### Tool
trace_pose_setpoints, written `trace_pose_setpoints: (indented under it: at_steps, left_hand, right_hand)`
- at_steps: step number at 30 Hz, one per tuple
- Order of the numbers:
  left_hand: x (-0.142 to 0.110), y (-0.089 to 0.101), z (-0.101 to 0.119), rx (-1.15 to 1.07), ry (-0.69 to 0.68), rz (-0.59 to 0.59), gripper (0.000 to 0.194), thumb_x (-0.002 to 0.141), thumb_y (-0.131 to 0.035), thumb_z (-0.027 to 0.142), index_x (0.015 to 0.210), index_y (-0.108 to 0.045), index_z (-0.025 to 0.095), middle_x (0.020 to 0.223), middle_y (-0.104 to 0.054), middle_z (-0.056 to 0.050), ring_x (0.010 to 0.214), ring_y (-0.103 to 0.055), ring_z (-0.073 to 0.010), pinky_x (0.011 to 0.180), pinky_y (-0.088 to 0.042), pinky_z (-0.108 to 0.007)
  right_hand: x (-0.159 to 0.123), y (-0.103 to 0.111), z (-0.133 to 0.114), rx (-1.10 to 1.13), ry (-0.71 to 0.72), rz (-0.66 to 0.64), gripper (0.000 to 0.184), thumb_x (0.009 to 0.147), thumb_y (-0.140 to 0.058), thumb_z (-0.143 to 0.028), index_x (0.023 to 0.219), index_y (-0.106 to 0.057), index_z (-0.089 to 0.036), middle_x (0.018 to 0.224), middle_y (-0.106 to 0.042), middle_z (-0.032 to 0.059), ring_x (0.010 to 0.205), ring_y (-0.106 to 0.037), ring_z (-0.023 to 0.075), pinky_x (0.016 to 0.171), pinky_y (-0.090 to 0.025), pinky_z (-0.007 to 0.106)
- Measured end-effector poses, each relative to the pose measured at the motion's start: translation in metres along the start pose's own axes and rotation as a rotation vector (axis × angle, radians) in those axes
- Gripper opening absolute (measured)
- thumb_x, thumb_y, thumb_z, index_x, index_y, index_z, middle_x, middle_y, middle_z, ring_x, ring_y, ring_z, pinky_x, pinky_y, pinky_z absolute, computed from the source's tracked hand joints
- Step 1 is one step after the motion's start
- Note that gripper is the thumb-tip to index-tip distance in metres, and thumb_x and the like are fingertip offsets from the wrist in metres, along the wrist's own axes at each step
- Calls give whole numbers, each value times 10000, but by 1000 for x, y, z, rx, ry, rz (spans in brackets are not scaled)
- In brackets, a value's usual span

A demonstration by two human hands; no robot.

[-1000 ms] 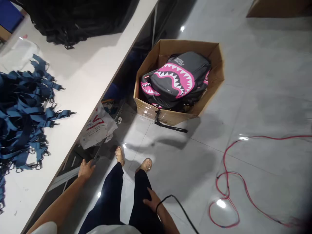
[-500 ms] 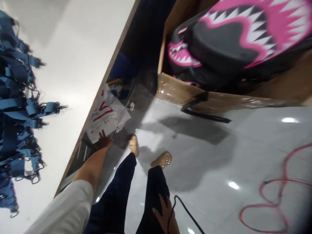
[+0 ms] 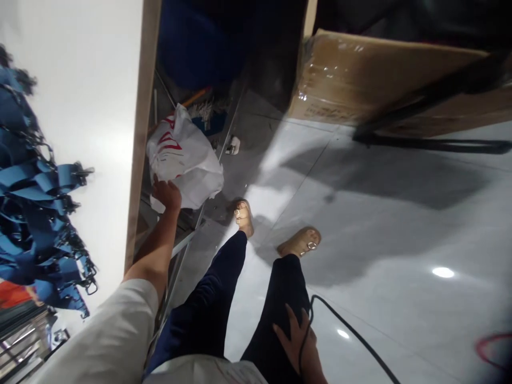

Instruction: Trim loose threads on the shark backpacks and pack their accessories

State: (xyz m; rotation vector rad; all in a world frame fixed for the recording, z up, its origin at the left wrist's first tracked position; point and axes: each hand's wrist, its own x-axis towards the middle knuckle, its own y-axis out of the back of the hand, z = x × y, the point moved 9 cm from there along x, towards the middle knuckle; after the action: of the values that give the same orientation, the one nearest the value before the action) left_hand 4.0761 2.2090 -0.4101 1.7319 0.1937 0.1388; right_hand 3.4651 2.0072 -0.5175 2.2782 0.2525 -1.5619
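Observation:
Under the white tabletop, my left hand (image 3: 168, 194) has its fingers curled on the near edge of a white plastic bag (image 3: 188, 165) with red print. The bag looks crumpled and bulging, and its contents are hidden. Resting on my right leg near the knee, my right hand (image 3: 298, 341) has its fingers spread and holds nothing. A black cable (image 3: 352, 336) loops up beside that hand and passes over it.
Blue straps with metal clips (image 3: 44, 202) lie on the white tabletop (image 3: 108, 133) at left. A taped cardboard box (image 3: 336, 74) stands upper right, with a black strap (image 3: 432, 143) hanging from it. A white plug-like piece (image 3: 232, 145) lies on the floor.
My left hand has gone from spread fingers at the bag to a curled grip on it. The bag now looks fuller and bunched up. The view has turned; my right hand stays on my leg.

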Motion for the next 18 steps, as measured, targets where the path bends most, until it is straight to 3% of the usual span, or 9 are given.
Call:
trace_pose_setpoints:
  at_steps: [3, 7, 13, 18]
  left_hand:
    - [14, 27, 28, -48, 49, 112, 256, 983, -466, 204, 1161, -575, 56, 1538, -387, -248, 1392, -390, -354, 1129, -329, -569]
    - [18, 37, 65, -91, 24, 151, 264, 982, -473, 190, 1200, -573, 79, 1506, -444, -206, 1394, -417, -310, 1157, -339, -504]
    - [37, 61, 67, -149, -21, 200, 506, 940, -414, 70, 1446, -415, 76, 1537, -412, -199, 1438, -391, -294, 1199, -307, -500]
    - [55, 61, 76, -241, -132, 114, 609, 906, -345, 3, 1508, -340, 94, 1571, -388, -170, 1479, -347, -232, 1243, -258, -469]
  right_hand:
    - [4, 4, -2, 0, -6, -5, 831, 858, -421, -650, 1542, -362, -181, 1601, -149, 188, 1458, -283, 458, 1062, -449, 552]
    - [3, 13, -6, 2, 44, 48, 799, 871, -440, -621, 1527, -388, -167, 1611, -164, 188, 1454, -306, 438, 1128, -388, 542]
    - [0, 3, 2, 24, 36, 53, 805, 865, -460, -625, 1536, -368, -189, 1621, -152, 177, 1479, -267, 412, 1135, -381, 538]
    - [2, -3, 8, 51, 38, 3, 796, 871, -486, -612, 1543, -363, -202, 1635, -116, 173, 1473, -276, 414, 1097, -421, 524]
